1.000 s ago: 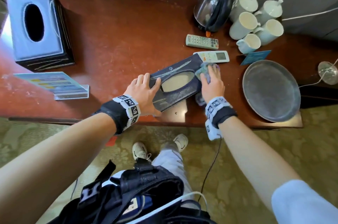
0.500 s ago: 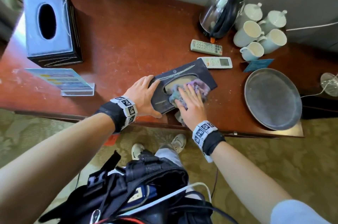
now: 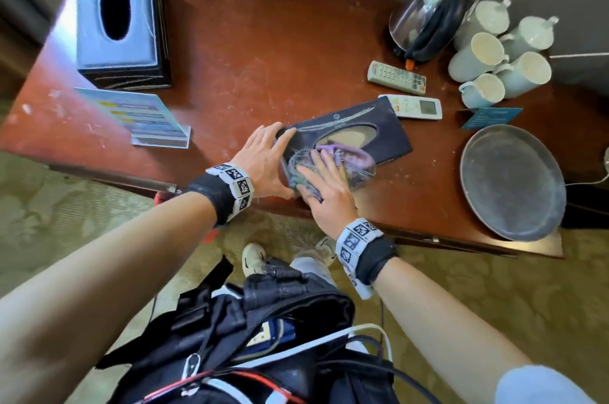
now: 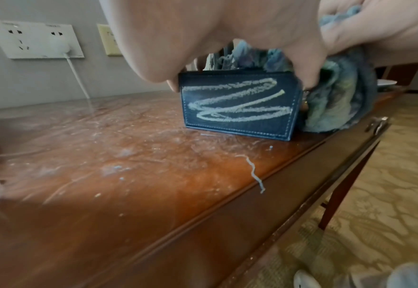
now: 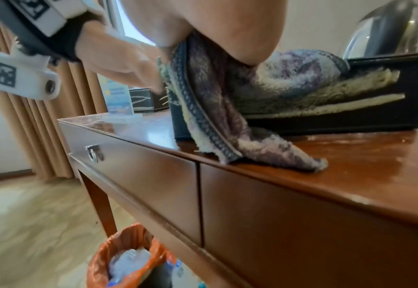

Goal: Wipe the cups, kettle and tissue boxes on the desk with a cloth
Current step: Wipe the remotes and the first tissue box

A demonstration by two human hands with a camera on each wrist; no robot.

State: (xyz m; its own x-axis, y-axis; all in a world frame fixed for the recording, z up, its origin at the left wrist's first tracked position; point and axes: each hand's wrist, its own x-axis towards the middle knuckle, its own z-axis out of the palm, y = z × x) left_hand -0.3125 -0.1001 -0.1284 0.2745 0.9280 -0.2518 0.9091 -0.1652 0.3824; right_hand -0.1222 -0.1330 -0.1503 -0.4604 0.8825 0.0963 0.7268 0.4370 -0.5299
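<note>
With the left hand (image 3: 263,159) clasping the end of the flat tissue box (image 3: 369,130) at the desk's (image 3: 263,50) six o'clock edge and the right hand (image 3: 324,192) pressing the cloth (image 3: 349,156) flat-fingered, a hard stroke could shove the box off.

**Task items relative to the kettle**

Your kettle (image 3: 435,4), steel with a black handle, stands upright at the desk's back edge. Five white cups (image 3: 504,54), two lidded, cluster just right of it. The flat dark tissue box (image 3: 369,133) lies in front of the kettle, the purple-green cloth (image 3: 342,159) draped over its near end. The tall dark tissue box (image 3: 120,21) stands upright, well left of the kettle.
</note>
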